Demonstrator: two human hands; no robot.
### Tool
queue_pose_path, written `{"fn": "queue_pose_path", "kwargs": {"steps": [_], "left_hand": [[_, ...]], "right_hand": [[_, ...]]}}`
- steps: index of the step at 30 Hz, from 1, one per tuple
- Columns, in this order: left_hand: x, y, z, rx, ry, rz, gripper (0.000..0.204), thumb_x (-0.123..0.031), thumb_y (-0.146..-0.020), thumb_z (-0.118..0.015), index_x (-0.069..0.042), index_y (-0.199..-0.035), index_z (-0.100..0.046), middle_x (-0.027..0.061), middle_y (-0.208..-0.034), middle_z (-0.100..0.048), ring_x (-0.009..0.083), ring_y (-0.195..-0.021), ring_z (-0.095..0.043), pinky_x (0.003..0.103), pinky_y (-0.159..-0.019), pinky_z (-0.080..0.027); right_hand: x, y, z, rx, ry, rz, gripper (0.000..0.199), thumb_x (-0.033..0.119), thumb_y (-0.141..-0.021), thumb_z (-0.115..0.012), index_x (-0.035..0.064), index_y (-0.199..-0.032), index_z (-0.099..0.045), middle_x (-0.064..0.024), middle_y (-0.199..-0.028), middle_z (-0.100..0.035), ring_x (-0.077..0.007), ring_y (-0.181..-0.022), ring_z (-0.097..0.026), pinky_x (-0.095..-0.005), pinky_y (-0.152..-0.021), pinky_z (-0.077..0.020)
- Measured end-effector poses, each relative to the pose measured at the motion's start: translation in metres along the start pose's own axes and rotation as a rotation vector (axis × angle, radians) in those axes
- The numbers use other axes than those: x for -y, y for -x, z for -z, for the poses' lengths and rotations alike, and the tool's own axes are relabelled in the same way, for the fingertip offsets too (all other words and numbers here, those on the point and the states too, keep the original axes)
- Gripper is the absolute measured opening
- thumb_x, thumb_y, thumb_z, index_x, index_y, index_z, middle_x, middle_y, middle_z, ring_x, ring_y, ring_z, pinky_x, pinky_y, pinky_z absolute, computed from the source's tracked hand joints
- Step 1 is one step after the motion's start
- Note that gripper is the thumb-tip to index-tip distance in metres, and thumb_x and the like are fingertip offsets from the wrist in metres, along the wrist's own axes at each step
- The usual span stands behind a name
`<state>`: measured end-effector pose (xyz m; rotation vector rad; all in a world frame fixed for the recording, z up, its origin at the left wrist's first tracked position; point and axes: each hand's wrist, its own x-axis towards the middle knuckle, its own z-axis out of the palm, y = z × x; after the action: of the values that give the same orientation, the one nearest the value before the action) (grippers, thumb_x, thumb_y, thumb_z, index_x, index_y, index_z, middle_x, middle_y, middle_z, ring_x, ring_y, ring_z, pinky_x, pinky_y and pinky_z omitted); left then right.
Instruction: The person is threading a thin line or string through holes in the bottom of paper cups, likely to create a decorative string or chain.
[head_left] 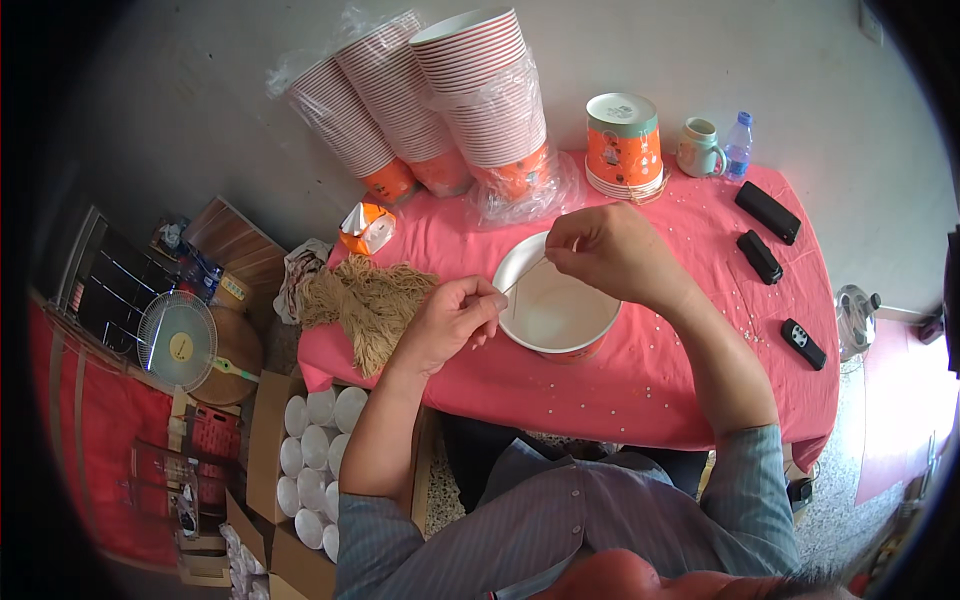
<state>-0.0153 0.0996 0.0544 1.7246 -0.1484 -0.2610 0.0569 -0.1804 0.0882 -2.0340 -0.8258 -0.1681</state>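
Note:
My left hand [452, 322] and my right hand [622, 256] are both closed in a pinch over a white paper bucket [545, 312], right hand higher and farther away. A thin beige string [528, 277] stretches between their fingertips above the bucket's open mouth. White shows on the bucket's inside, and a little orange on its lower outer wall. Beside my left hand lies a thick bundle of beige strings [368, 300] on the pink tablecloth [620, 395].
Tall stacks of paper buckets [480, 100] in clear plastic line the wall. Behind my right hand are an upturned bucket [622, 150], a mug [700, 150] and a water bottle [738, 150]. Black devices [768, 212] lie rightward. A carton holds white cups [313, 450], lower left.

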Motion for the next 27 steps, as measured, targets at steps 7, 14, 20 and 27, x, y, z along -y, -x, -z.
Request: {"fn": "queue_pose_path", "kwargs": {"steps": [7, 14, 20, 27], "left_hand": [[-0.009, 0.007, -0.016, -0.089, 0.093, -0.025, 0.018, -0.021, -0.11, -0.07, -0.003, -0.109, -0.074, -0.0006, -0.079, -0.069, 0.0052, -0.067, -0.061, 0.022, -0.059, -0.048], [-0.004, 0.022, -0.036, -0.116, 0.037, -0.101, 0.02, -0.018, -0.111, -0.068, -0.001, -0.12, -0.074, -0.0013, -0.084, -0.069, 0.0039, -0.071, -0.061, 0.021, -0.062, -0.048], [-0.003, 0.026, -0.043, -0.177, -0.075, -0.129, 0.021, -0.018, -0.111, -0.069, -0.001, -0.121, -0.074, -0.0023, -0.084, -0.069, 0.0036, -0.072, -0.06, 0.022, -0.063, -0.047], [0.002, 0.027, -0.048, -0.298, -0.268, -0.202, 0.023, -0.022, -0.112, -0.07, 0.0, -0.113, -0.075, -0.0006, -0.076, -0.068, 0.0057, -0.068, -0.06, 0.026, -0.061, -0.048]], "right_hand": [[0.008, 0.015, -0.025, 0.317, 0.357, 0.278, 0.009, 0.021, -0.089, -0.077, 0.0159, -0.092, -0.083, -0.0047, -0.088, -0.081, -0.0292, -0.083, -0.078, -0.0441, -0.072, -0.0598], [0.014, 0.006, -0.022, 0.277, -0.142, 0.163, 0.012, 0.012, -0.093, -0.081, 0.0058, -0.104, -0.085, -0.0083, -0.087, -0.08, -0.0174, -0.079, -0.075, -0.0344, -0.078, -0.059], [0.012, 0.003, -0.028, 0.247, -0.338, 0.086, 0.013, 0.012, -0.094, -0.081, 0.0055, -0.106, -0.085, -0.0074, -0.088, -0.081, -0.0128, -0.081, -0.074, -0.033, -0.08, -0.0588], [0.009, 0.003, -0.036, 0.238, -0.347, 0.017, 0.014, 0.012, -0.094, -0.082, 0.0063, -0.107, -0.086, -0.0045, -0.09, -0.082, -0.0093, -0.083, -0.073, -0.0318, -0.082, -0.0588]]}}
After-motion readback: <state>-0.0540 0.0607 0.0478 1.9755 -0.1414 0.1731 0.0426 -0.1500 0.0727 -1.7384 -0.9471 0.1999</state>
